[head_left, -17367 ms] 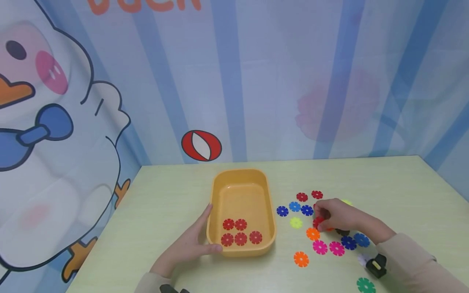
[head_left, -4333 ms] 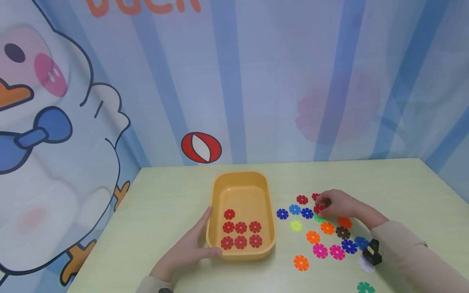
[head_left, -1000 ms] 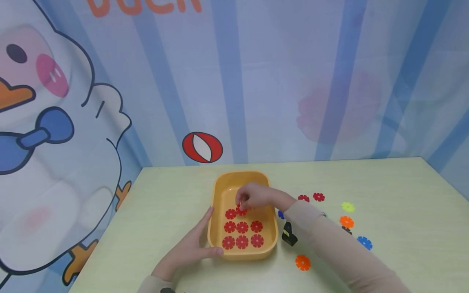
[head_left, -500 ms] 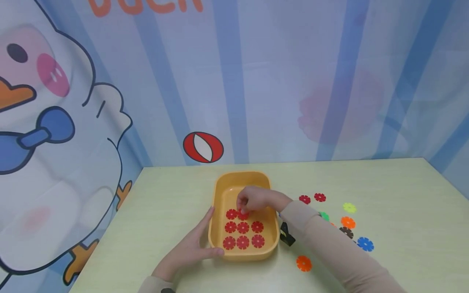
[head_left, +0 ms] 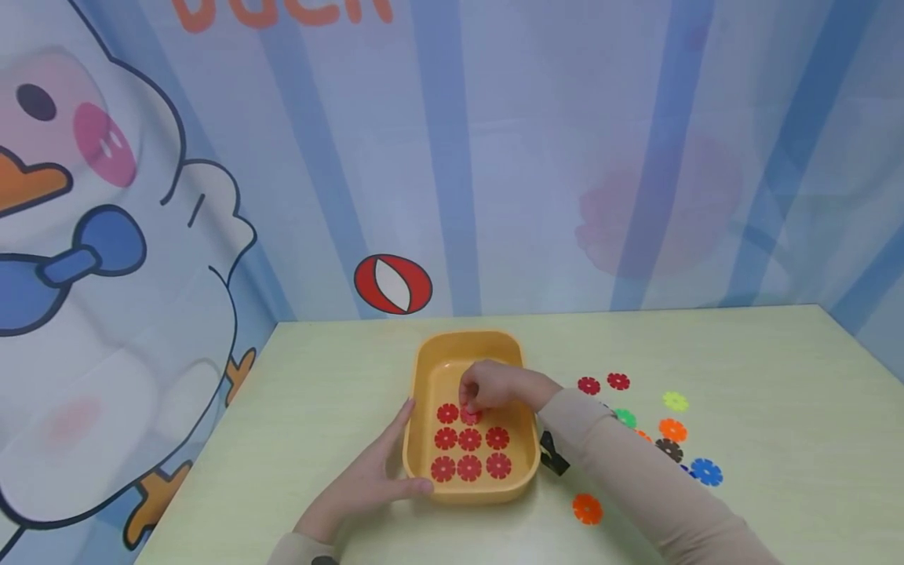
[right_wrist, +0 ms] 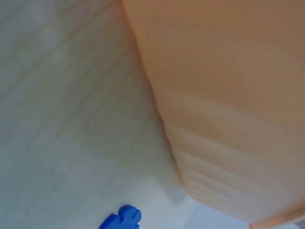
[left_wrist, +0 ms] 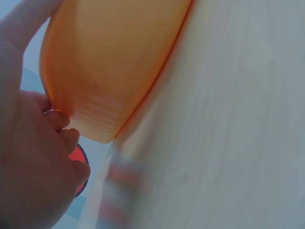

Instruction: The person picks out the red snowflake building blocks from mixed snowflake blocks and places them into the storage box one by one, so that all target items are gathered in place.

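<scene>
A yellow-orange plastic tray (head_left: pixel 424 353) stands on the table with several red interlocking discs (head_left: pixel 469 439) in rows at its near end. My left hand (head_left: pixel 367 471) holds its near left corner, thumb at the near rim and fingers along the left side; in the left wrist view the fingertips curl at the tray's rim. Inside the tray, my right hand (head_left: pixel 490 384) pinches a red disc (head_left: pixel 471 417) by its far edge, right beside another disc of the third row. The right wrist view shows only the tray's outer wall (right_wrist: pixel 228 119), not the fingers.
Right of the tray lie loose discs: two red (head_left: pixel 589 385), a green (head_left: pixel 625 417), a yellow (head_left: pixel 676 401), a brown (head_left: pixel 669 450), a light blue (head_left: pixel 707 472) and orange ones (head_left: pixel 587 508). The right sleeve (head_left: pixel 621 463) covers others. A printed curtain (head_left: pixel 523 157) hangs behind the table.
Over the earlier frames, red discs have gone from the table into the tray. My right hand has moved left from the loose discs and lowered one into the third row; my left hand stays put.
</scene>
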`<action>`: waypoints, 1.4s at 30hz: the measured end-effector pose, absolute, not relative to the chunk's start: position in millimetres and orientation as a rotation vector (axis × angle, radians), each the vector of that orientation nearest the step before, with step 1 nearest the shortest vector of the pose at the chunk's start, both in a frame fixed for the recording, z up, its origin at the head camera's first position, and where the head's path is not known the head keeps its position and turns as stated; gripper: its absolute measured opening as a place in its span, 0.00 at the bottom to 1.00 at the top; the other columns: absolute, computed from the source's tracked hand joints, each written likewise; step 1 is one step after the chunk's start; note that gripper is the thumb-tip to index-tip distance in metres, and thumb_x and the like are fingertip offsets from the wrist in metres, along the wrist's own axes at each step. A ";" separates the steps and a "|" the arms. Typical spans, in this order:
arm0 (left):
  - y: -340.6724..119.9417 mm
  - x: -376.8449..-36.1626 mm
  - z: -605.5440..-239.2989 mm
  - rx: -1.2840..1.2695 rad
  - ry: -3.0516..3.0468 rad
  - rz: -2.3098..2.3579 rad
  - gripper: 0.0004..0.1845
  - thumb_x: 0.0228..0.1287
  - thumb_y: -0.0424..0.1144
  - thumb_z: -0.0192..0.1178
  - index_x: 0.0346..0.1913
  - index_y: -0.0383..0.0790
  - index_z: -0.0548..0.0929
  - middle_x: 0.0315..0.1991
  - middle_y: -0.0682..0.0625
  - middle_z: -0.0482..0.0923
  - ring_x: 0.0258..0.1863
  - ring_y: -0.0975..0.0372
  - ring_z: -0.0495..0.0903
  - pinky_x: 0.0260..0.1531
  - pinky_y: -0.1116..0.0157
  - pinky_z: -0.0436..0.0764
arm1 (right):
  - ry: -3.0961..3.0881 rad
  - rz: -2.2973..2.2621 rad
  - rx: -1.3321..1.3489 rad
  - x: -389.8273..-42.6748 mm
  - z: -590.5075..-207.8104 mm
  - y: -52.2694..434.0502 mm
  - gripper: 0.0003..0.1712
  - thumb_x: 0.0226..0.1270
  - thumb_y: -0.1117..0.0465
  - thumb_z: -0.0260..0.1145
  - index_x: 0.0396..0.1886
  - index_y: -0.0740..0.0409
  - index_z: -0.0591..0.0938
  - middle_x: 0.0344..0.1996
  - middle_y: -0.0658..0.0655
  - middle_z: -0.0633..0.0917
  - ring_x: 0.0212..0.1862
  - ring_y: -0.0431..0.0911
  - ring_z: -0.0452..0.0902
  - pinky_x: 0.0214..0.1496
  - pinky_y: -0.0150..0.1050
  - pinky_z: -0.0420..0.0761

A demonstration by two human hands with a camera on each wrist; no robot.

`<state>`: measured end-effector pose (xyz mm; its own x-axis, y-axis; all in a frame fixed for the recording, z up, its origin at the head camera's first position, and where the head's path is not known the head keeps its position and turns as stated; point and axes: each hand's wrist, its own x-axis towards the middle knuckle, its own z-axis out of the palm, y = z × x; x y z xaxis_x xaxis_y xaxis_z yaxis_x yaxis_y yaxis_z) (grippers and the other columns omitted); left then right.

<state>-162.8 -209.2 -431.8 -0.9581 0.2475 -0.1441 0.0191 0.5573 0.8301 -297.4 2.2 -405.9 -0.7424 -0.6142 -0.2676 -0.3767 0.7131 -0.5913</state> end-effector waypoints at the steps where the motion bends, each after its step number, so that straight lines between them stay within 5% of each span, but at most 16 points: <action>1: -209.3 -162.8 -431.7 0.225 2.546 1.356 0.59 0.50 0.59 0.71 0.78 0.56 0.43 0.78 0.55 0.39 0.77 0.50 0.40 0.68 0.37 0.52 | 2.469 -0.716 -0.754 -297.1 -405.6 2.3 0.04 0.61 0.66 0.69 0.28 0.55 0.82 0.26 0.51 0.80 0.30 0.43 0.75 0.35 0.32 0.78; 23: -210.5 -163.8 -432.5 0.221 2.550 1.351 0.60 0.49 0.59 0.71 0.78 0.54 0.43 0.78 0.53 0.38 0.76 0.49 0.40 0.68 0.36 0.50 | 2.491 -0.755 -1.041 -295.8 -372.3 25.4 0.09 0.63 0.64 0.68 0.43 0.60 0.83 0.31 0.49 0.80 0.36 0.42 0.74 0.39 0.32 0.79; 42: -207.1 -163.4 -431.3 0.193 2.562 1.356 0.60 0.47 0.61 0.72 0.78 0.57 0.43 0.78 0.55 0.40 0.76 0.50 0.41 0.68 0.37 0.53 | 2.607 -0.946 -0.928 -296.5 -359.2 122.0 0.13 0.63 0.60 0.69 0.45 0.59 0.81 0.36 0.51 0.82 0.39 0.44 0.78 0.40 0.35 0.83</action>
